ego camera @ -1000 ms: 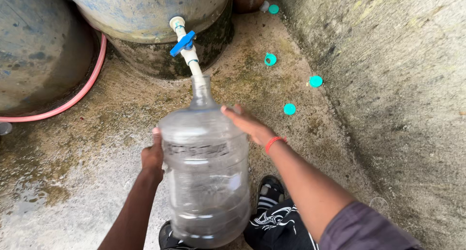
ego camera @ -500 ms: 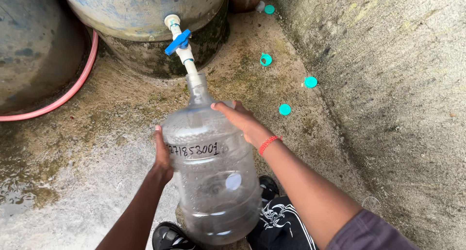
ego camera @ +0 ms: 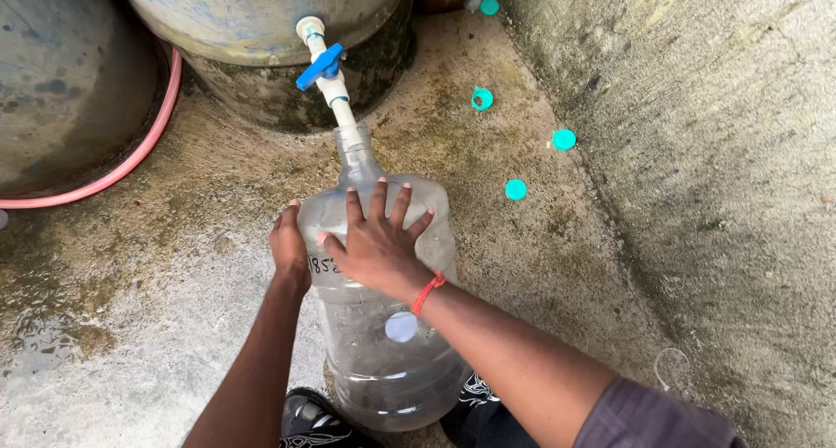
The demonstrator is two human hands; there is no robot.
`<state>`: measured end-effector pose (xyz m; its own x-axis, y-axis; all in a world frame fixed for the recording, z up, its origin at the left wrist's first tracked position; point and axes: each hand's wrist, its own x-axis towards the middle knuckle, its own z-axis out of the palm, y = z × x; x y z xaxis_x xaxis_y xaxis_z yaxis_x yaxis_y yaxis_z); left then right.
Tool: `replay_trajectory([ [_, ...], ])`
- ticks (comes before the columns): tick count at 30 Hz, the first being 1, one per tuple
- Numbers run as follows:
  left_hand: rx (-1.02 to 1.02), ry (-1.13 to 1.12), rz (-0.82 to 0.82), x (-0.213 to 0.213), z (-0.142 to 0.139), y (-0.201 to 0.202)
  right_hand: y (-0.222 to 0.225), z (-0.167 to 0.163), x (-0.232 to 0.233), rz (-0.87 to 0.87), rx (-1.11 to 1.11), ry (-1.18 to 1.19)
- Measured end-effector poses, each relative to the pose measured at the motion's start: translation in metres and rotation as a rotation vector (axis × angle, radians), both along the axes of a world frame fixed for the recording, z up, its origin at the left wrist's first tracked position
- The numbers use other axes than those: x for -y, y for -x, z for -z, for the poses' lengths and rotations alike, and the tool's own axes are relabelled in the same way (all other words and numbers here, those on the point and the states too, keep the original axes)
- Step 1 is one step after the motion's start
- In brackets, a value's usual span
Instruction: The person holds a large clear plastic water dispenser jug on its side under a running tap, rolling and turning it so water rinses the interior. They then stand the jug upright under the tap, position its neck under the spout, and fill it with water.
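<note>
A large clear plastic water jug [ego camera: 383, 343] stands tilted on the concrete floor, its neck [ego camera: 355, 148] right under the white spout of a tap with a blue handle [ego camera: 319, 66]. A little water lies in the jug's bottom. My left hand [ego camera: 290, 243] grips the jug's left shoulder. My right hand [ego camera: 377, 239], with a red band at the wrist, lies spread flat over the jug's upper front.
The tap comes out of a big grey tank [ego camera: 261, 13] on a mossy base. A pink hose [ego camera: 131, 156] curves along the left. Several teal caps [ego camera: 515, 189] lie on the floor near the rough concrete wall [ego camera: 714, 152] at right. My shoes [ego camera: 313, 417] show below.
The jug has come down lower and its neck now sits under the spout. My right hand has slid from the jug's right side onto its upper front.
</note>
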<state>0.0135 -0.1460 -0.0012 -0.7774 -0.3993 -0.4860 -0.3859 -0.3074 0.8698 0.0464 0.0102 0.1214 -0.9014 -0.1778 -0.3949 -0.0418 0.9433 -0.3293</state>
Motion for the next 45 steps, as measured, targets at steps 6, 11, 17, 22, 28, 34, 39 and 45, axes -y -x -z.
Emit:
replay_trajectory([
  [6,0.214,0.650,-0.067,-0.064,0.014,-0.013,0.061,0.043,-0.063,0.149,-0.107,0.137],
  [11,0.331,0.685,-0.029,-0.079,0.005,-0.017,0.055,0.036,-0.064,0.304,-0.029,0.138],
  [17,0.059,0.189,-0.013,-0.016,0.001,-0.005,0.026,0.011,-0.019,0.181,0.155,0.233],
  [22,0.080,0.487,-0.051,-0.036,0.007,-0.009,0.054,0.036,-0.039,0.225,0.098,0.257],
  [28,0.202,0.798,-0.075,-0.068,0.009,-0.014,0.069,0.053,-0.061,0.272,-0.004,0.293],
  [34,0.065,0.121,0.147,0.003,-0.003,-0.002,0.023,0.026,-0.003,0.206,0.127,0.336],
  [39,0.026,0.190,0.106,-0.001,0.001,-0.003,0.032,0.027,0.001,0.217,0.121,0.382],
  [45,0.173,0.574,0.096,-0.027,0.003,-0.008,0.059,0.021,-0.044,0.437,0.081,0.421],
])
